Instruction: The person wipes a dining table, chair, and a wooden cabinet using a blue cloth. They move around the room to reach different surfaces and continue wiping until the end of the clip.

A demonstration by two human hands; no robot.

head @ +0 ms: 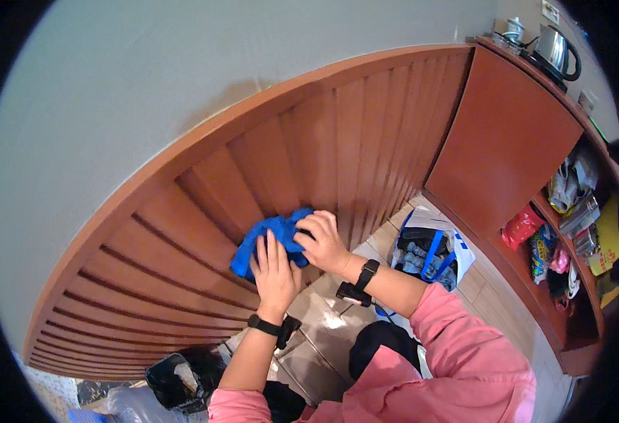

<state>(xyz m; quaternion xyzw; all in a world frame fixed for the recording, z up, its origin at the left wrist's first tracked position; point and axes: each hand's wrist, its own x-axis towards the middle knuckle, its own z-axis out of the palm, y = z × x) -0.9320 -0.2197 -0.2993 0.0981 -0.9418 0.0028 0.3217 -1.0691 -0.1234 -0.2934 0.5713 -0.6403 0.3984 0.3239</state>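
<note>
A crumpled blue cloth [269,238] lies against the lower part of the reddish-brown grooved wall panelling [309,143]. My left hand [276,269] rests on the cloth with its fingers stretched and slightly apart, pressing it against the panel. My right hand [322,240] is at the cloth's right side, its fingers bent over the edge of the fabric. Both wrists bear black straps with small black devices. The fingertips of my right hand are partly hidden in the cloth's folds.
An open bag [420,254] with clothes stands on the tiled floor at right. Beside it is a wooden cabinet [505,137] with filled shelves; an electric kettle [555,53] stands on top. A black container [174,380] and clear plastic [134,404] are at lower left.
</note>
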